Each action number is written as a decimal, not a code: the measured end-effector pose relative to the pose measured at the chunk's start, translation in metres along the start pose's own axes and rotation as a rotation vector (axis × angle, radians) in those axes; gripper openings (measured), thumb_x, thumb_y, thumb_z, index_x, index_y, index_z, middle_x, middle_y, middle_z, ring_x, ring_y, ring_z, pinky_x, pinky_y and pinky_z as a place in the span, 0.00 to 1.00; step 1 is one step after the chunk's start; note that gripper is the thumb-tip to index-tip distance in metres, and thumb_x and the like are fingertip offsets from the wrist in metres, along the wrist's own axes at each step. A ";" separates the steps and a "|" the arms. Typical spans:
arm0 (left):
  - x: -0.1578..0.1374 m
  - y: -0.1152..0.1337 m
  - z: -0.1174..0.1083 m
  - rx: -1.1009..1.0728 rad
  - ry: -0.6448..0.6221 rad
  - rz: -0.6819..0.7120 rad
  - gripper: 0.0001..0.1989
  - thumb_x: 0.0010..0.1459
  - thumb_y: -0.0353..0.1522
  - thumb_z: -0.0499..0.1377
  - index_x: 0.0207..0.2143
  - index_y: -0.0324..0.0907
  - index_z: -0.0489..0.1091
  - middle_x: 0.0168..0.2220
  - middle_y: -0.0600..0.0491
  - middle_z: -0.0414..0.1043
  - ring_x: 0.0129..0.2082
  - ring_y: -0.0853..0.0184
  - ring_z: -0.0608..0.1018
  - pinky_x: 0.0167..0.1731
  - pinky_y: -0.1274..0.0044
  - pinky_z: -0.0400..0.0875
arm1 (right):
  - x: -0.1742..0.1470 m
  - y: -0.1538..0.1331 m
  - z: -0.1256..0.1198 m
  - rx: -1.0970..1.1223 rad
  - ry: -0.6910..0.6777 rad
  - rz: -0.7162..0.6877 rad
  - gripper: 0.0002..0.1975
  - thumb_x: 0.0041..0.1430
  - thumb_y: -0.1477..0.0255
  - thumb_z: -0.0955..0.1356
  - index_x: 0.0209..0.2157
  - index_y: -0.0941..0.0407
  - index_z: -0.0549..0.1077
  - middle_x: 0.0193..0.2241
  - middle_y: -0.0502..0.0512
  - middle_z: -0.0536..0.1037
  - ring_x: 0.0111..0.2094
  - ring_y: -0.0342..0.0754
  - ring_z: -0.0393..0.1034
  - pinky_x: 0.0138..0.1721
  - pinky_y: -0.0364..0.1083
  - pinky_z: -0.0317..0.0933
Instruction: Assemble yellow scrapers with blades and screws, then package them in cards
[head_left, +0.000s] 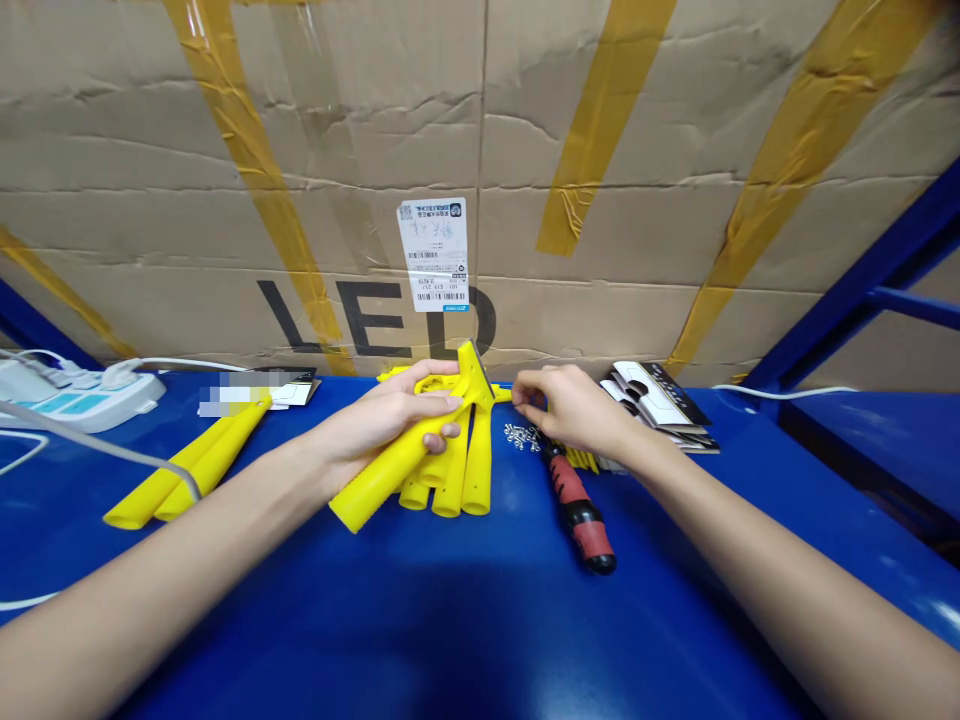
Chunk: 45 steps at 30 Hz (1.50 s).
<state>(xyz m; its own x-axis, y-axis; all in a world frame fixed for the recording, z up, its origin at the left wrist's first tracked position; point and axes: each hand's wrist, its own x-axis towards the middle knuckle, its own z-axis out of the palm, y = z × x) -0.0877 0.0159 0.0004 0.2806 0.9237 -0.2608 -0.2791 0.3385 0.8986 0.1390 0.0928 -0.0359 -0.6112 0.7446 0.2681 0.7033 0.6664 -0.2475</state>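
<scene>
My left hand (401,405) is wrapped around a yellow plastic scraper (386,470), its hollow handle slanting down to the left and its wide head, with a dark strip along the edge, pointing up. Behind and below it lie several similar yellow handles (477,465) in a pile. My right hand (566,405) is just right of the scraper head, thumb and fingertips pinched together; whatever they hold is too small to make out. Small silver screws (519,437) lie heaped below those fingertips. A red and black screwdriver (581,510) rests beside them, its tip end hidden under my right hand.
Two yellow scrapers (199,465) lie at left beside printed cards (296,388). A white power strip (112,400) with cables stands far left. More folded cards (660,405) are stacked at right. A large taped cardboard box (480,130) walls off the back of the blue surface (450,620).
</scene>
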 end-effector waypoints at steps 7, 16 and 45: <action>-0.002 0.000 0.006 -0.056 -0.041 -0.003 0.21 0.59 0.19 0.58 0.51 0.43 0.63 0.30 0.51 0.71 0.19 0.75 0.72 0.18 0.86 0.64 | -0.001 -0.025 -0.022 0.420 0.245 -0.130 0.04 0.55 0.78 0.69 0.31 0.56 0.70 0.29 0.50 0.77 0.30 0.44 0.70 0.35 0.44 0.62; -0.004 0.004 0.008 -0.101 -0.053 0.027 0.21 0.59 0.16 0.56 0.51 0.42 0.62 0.30 0.52 0.69 0.19 0.75 0.71 0.18 0.87 0.62 | -0.003 -0.032 -0.025 0.313 0.224 -0.282 0.06 0.55 0.81 0.65 0.31 0.56 0.67 0.28 0.49 0.74 0.30 0.43 0.68 0.35 0.43 0.59; -0.002 0.005 -0.004 -0.098 -0.169 -0.003 0.21 0.58 0.18 0.58 0.51 0.44 0.63 0.31 0.52 0.69 0.20 0.76 0.69 0.18 0.87 0.62 | -0.004 -0.023 -0.026 0.436 0.228 -0.264 0.06 0.57 0.80 0.69 0.33 0.56 0.69 0.30 0.49 0.75 0.30 0.43 0.68 0.35 0.44 0.62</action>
<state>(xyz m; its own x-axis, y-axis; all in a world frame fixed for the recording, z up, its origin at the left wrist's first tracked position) -0.0938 0.0161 0.0038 0.4293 0.8823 -0.1931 -0.3642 0.3648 0.8569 0.1351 0.0737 -0.0067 -0.6185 0.5552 0.5561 0.2919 0.8193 -0.4935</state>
